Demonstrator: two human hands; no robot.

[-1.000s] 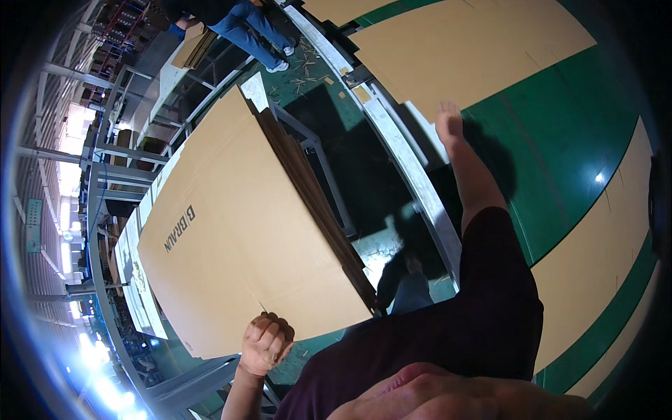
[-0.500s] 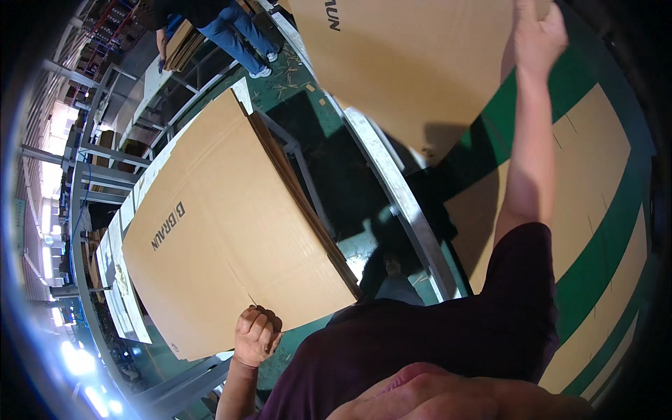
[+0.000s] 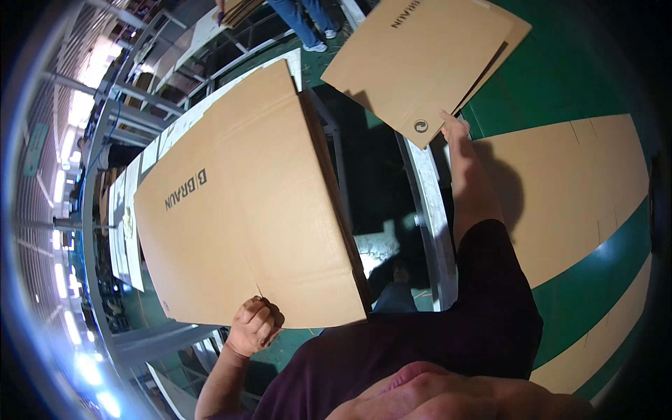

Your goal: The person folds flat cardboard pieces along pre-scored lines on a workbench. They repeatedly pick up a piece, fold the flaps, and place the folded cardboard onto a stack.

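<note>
A large flattened cardboard box [image 3: 238,231] lies on top of a stack to my left, dark print on its face. Over its near edge my left hand [image 3: 255,326] is closed in a fist, by a slit in the board; whatever the fingers hold is hidden. My right arm reaches forward. At its end my right hand [image 3: 455,126] grips the near edge of another folded cardboard box [image 3: 427,63]. That box is tilted, with its layers slightly apart along the right side.
Flat cardboard sheets [image 3: 567,189] lie on a green surface [image 3: 560,315] at right. A metal rail [image 3: 430,210] runs between the two sides. Beyond, a person in jeans [image 3: 301,21] stands by a bench with stacked cardboard. Grey metal framing [image 3: 140,98] lines the left.
My right hand has carried the held cardboard box forward and leftward, away from me; more of it now shows. My left hand stays at the stack's near edge. The view has shifted.
</note>
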